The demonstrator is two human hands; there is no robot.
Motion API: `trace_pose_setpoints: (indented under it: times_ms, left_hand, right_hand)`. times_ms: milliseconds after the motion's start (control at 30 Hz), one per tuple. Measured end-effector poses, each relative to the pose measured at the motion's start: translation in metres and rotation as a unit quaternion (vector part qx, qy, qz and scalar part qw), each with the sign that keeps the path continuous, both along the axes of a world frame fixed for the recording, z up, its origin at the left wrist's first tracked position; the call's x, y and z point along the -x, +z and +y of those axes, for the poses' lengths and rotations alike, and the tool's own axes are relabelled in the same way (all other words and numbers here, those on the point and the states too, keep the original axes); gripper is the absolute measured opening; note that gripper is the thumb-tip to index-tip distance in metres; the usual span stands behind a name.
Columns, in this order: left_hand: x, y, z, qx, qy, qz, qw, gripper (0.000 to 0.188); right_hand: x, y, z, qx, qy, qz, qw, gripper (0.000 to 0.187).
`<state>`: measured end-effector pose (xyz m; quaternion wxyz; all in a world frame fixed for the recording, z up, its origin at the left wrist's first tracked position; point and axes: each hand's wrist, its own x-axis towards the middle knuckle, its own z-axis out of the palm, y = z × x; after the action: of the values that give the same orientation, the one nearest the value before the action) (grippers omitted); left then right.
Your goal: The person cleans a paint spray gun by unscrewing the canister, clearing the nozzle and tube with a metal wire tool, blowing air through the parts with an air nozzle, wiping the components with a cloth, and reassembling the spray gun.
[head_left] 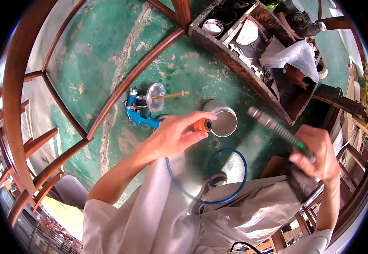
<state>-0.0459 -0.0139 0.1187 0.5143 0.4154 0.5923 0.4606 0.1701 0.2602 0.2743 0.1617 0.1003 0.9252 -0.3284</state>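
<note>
My left hand (173, 135) is closed around a short orange cylinder (202, 125) with a black ring at its end. My right hand (319, 154) grips a blurred tool (277, 127) with a ribbed silver shaft, a green band and a dark lower part. Beyond my left hand a blue spray gun (137, 115) lies on the green floor. Its fitting points at an open cup (155, 97) with a crumpled clear lining and a thin yellowish stick across it. A silver metal cup (226, 120) lies tilted just past the orange cylinder. A blue hose (245, 173) loops above my legs.
A worn wooden tool box (243, 78) at the far right holds white-stained cups, a wrench (245, 57) and a grey cloth (292, 59). Brown wooden frame bars (139, 80) cross the left side. More wooden frames stand at both edges. My shoe (218, 179) is below the hose.
</note>
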Motion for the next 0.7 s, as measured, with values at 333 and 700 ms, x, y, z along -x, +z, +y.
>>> trace_pose_setpoints:
  times_ms: [333,700]
  left_hand:
    - [0.004,0.001,0.005,-0.203,-0.039,0.066,0.976,0.057]
    - [0.002,0.024,0.003,-0.258,-0.104,0.177,0.944,0.051]
  right_hand:
    - [0.027,0.023,-0.041,-0.008,0.130,-0.045,0.990,0.032]
    - [0.035,0.031,-0.057,0.025,0.123,-0.028,0.992,0.033]
